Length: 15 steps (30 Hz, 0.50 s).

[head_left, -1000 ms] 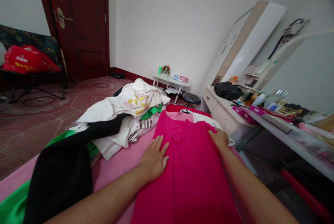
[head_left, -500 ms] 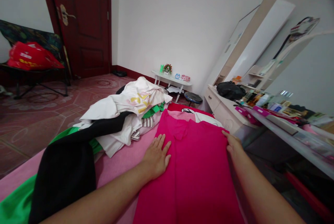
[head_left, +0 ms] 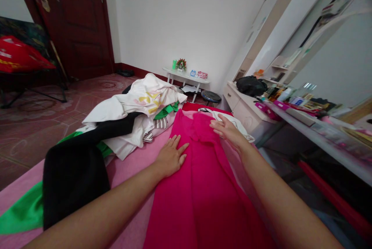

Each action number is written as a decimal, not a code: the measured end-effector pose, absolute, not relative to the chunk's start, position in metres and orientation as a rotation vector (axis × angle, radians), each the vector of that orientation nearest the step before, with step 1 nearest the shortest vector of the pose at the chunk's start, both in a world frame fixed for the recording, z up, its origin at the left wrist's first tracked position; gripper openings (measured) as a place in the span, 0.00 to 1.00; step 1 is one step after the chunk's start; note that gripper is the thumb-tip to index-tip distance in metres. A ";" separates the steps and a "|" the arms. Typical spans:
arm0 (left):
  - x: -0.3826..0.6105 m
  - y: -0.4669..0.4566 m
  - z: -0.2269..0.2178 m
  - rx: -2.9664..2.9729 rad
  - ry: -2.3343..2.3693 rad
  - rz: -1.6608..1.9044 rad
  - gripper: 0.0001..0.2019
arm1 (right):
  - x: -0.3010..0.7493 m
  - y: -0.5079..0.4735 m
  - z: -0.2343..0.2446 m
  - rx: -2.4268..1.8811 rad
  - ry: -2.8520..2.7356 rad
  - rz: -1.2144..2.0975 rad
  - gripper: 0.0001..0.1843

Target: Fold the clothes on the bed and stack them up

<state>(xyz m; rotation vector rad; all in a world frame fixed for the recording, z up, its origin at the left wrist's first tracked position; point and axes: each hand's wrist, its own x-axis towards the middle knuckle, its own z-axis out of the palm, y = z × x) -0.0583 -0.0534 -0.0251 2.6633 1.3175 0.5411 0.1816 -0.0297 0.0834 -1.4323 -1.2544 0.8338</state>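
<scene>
A bright pink garment (head_left: 200, 187) lies spread lengthwise on a pale pink bed sheet (head_left: 130, 179). My left hand (head_left: 170, 156) rests flat on the garment's left edge, fingers stretched out. My right hand (head_left: 228, 131) hovers over the garment's upper right part, fingers extended and slightly spread, with nothing in it. The garment's right side looks folded inward beneath that hand. A pile of white, green and striped clothes (head_left: 139, 113) lies just left of the garment.
A black garment (head_left: 74, 175) over green cloth (head_left: 20, 212) lies at the near left. A white dresser (head_left: 247, 111) with a black bag (head_left: 251, 85) and cluttered shelf stands right. A small white table (head_left: 187, 80), dark red door (head_left: 69, 20) and chair with red bag (head_left: 17, 57) are beyond.
My right hand has left the garment's right edge and swung inward over its upper middle, lifted with fingers extended. My left hand stays flat in place. The view shifted slightly right.
</scene>
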 end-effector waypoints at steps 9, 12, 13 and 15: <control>-0.056 -0.055 -0.022 2.685 1.122 0.671 0.21 | 0.175 -0.222 0.076 -1.862 -1.854 0.759 0.17; -0.048 -0.054 -0.014 2.665 1.060 0.706 0.21 | 0.181 -0.274 0.065 -1.912 -1.911 0.774 0.20; -0.044 -0.053 -0.010 2.663 1.060 0.704 0.21 | 0.182 -0.287 0.063 -1.908 -1.939 0.809 0.23; -0.033 -0.050 -0.003 2.667 1.081 0.686 0.21 | 0.184 -0.306 0.062 -1.914 -1.984 0.891 0.24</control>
